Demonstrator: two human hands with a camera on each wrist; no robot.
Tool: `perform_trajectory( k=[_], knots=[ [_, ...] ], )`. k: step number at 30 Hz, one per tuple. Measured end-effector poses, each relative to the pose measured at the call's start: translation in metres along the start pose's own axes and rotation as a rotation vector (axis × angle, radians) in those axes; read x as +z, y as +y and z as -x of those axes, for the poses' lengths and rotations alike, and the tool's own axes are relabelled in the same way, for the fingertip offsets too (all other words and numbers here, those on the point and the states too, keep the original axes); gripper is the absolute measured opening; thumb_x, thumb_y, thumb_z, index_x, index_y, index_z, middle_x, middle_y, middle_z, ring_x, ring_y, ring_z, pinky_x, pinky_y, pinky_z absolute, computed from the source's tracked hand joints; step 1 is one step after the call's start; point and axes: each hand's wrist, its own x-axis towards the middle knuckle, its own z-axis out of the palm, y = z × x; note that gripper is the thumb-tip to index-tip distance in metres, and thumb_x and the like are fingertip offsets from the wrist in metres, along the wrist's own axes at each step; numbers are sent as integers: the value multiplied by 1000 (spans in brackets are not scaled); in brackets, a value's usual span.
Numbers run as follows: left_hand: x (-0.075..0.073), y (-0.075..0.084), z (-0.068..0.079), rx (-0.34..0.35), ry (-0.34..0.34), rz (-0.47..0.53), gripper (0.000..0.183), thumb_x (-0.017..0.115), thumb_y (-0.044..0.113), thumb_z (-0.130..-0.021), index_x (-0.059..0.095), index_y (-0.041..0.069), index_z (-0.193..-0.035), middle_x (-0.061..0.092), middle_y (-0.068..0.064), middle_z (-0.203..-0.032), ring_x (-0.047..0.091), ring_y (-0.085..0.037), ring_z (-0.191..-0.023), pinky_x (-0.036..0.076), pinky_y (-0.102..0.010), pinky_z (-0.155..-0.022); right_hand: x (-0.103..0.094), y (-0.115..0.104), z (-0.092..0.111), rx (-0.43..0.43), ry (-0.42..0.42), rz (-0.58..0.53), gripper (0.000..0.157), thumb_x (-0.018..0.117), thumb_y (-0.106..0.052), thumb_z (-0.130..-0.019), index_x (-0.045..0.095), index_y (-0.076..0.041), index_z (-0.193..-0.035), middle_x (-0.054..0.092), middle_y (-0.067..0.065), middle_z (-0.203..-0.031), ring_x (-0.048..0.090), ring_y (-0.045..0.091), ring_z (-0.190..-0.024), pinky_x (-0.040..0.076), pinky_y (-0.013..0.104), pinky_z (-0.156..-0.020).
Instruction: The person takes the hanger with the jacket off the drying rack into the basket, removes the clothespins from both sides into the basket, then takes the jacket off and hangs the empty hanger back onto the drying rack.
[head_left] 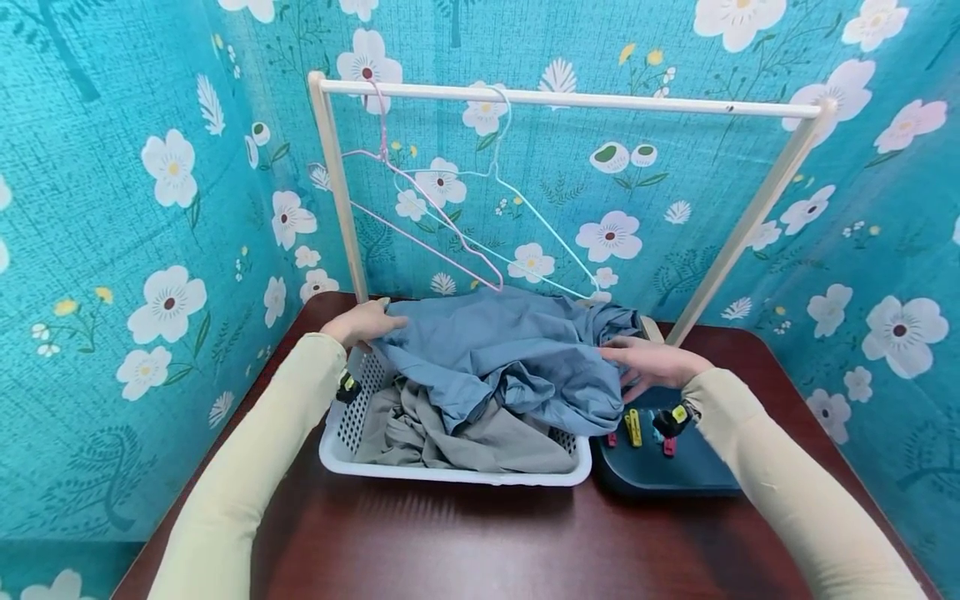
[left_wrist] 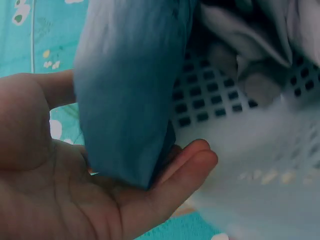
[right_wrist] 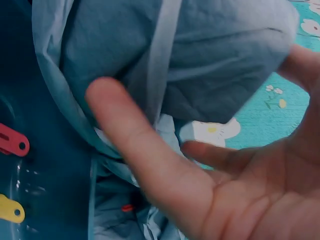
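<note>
A crumpled blue garment (head_left: 495,333) is spread across the upper part of a white plastic basket (head_left: 457,477) and reaches past its right rim. My left hand (head_left: 367,323) holds its left end; in the left wrist view, the cloth corner (left_wrist: 130,120) passes between thumb and fingers. At the other end, my right hand (head_left: 656,362) grips the cloth. The right wrist view puts the thumb (right_wrist: 130,125) in front of the fabric and a finger behind it. Under the blue garment, rumpled grey cloth (head_left: 450,442) lies inside the basket.
A dark tray (head_left: 675,475) with several pegs, among them a yellow peg (head_left: 633,427), stands right of the basket. Behind rises a wooden rack (head_left: 585,98) bearing a pink hanger (head_left: 435,208) and a pale mint hanger (head_left: 543,221). All stand on a dark red table (head_left: 465,542).
</note>
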Motion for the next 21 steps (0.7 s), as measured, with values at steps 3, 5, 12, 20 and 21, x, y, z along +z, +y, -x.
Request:
perform_trajectory(
  k=[3,5,12,20,21],
  knots=[
    [8,8,-3,0,-31,19,81,46,41,-99,-3,4,-151,-3,-19,-156,20,-39,-137,43,-50,-92,3,1,-6,5,2,9,81,49,-43,-97,4,2,-148,16,32,-144,46,48,-117,49,50,-82],
    [14,13,-6,7,-58,39,81,47,41,-98,-3,5,-151,-5,-18,-156,19,-40,-137,44,-50,-90,5,1,-10,10,-6,0,82,49,-41,-97,1,2,-148,11,32,-145,38,51,-122,49,51,-82],
    [39,25,-19,61,-104,116,84,55,39,-95,0,14,-153,1,-13,-157,18,-37,-139,40,-54,-94,12,4,-20,1,1,-92,88,56,-29,-95,-7,-3,-149,15,33,-143,45,40,-116,48,46,-83],
    [54,36,-29,155,34,58,82,63,8,-89,11,11,-152,14,-14,-155,20,-32,-139,29,-46,-106,8,8,-25,-110,68,-36,79,60,-1,-86,12,2,-149,44,18,-112,52,17,-78,47,32,-72],
    [54,37,-29,160,56,64,81,63,6,-89,12,10,-152,15,-14,-155,21,-32,-139,30,-46,-105,7,7,-24,-123,102,-26,76,58,1,-86,16,2,-149,49,13,-96,50,14,-68,46,30,-68]
  ],
)
